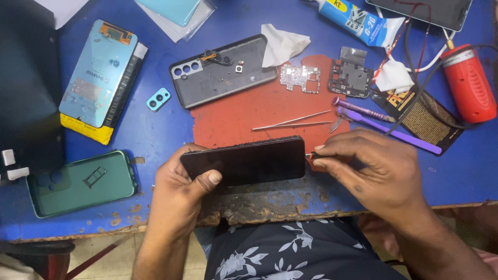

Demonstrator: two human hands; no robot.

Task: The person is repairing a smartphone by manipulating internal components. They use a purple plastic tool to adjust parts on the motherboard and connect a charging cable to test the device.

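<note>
My left hand (179, 194) grips a black phone (244, 161) by its left end, thumb across the dark face, holding it flat just above the table's worn front edge. My right hand (371, 168) pinches a small dark tool (309, 155) whose tip touches the phone's right end. Behind the phone lies a red mat (238, 116) with metal tweezers (293, 123) on it.
On the blue table (155, 129): a grey phone frame (223, 70) with loose camera parts, a circuit board (301, 78), a black inner frame (350, 78), purple tools (386, 129), a glue tube (358, 21), a red cylinder (467, 83), a green back cover (80, 181), a teal cover (98, 72).
</note>
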